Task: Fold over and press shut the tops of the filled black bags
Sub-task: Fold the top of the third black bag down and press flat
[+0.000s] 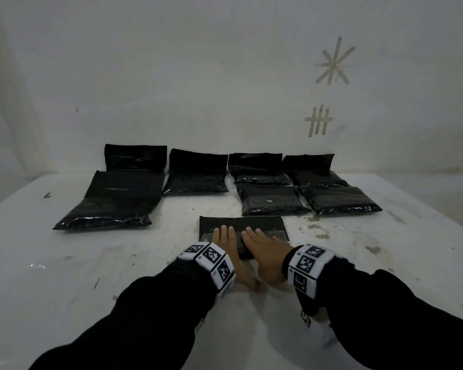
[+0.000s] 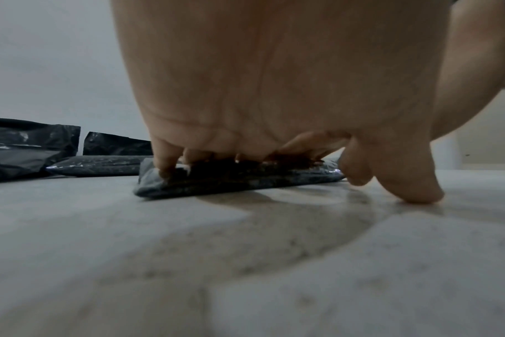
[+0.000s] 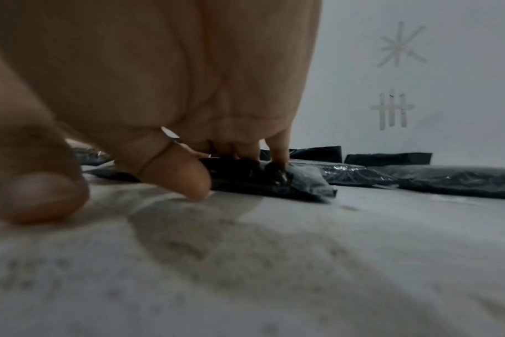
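Observation:
A filled black bag (image 1: 251, 224) lies flat in front of me on the white table (image 1: 91, 263), its top folded over. My left hand (image 1: 225, 241) and right hand (image 1: 265, 245) both lie palm down on it, fingers straight, pressing. From the left wrist view the left hand (image 2: 260, 91) bears down with its fingers (image 2: 165, 164) on the bag (image 2: 216, 184), thumb on the table. In the right wrist view the right hand (image 3: 188, 79) has its fingertips (image 3: 280, 157) on the bag (image 3: 297, 182).
Several more filled black bags lie beyond: one large at the left (image 1: 112, 201), one behind the middle (image 1: 195, 174), others at the right (image 1: 340, 200), with some tops standing against the white wall (image 1: 225, 76). Tape marks (image 1: 318, 121) stick to the wall.

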Demonstrator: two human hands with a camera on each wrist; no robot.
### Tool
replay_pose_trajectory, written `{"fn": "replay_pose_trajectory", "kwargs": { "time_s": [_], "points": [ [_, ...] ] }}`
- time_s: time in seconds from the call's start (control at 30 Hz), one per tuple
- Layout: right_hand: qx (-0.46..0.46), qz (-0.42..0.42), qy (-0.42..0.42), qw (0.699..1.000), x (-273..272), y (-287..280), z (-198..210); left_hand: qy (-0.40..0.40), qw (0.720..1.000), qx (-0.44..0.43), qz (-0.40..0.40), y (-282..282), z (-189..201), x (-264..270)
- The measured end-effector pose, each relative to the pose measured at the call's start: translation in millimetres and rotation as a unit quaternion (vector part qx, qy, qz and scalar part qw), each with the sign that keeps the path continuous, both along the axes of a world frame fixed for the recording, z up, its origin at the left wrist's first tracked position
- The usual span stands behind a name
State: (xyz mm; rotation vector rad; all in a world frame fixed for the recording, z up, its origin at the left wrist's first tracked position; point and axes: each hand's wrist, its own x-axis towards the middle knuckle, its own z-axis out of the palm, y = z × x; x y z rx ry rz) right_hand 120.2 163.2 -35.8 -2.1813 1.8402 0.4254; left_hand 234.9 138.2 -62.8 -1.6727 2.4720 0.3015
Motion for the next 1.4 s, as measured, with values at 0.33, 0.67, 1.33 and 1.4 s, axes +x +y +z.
{"fn": "replay_pose_trajectory", "kwargs": {
  "time_s": [0.33,0.67,1.33,1.4],
  "points": [
    [0.006,-0.019,-0.027,0.999,-8,-4,-6,0.004,0.999,-0.013,0.031,6,1,-2],
    [-0.004,-0.031,0.003,0.999,-11,-5,-8,0.011,0.999,0.017,0.031,4,7,6],
    [-0.030,-0.076,0.065,0.995,-14,0,-7,0.015,0.998,0.065,0.013,-2,15,18],
    [-0.044,-0.072,0.110,0.990,-14,0,-6,-0.015,0.999,0.042,0.022,0,10,15]
  ]
}}
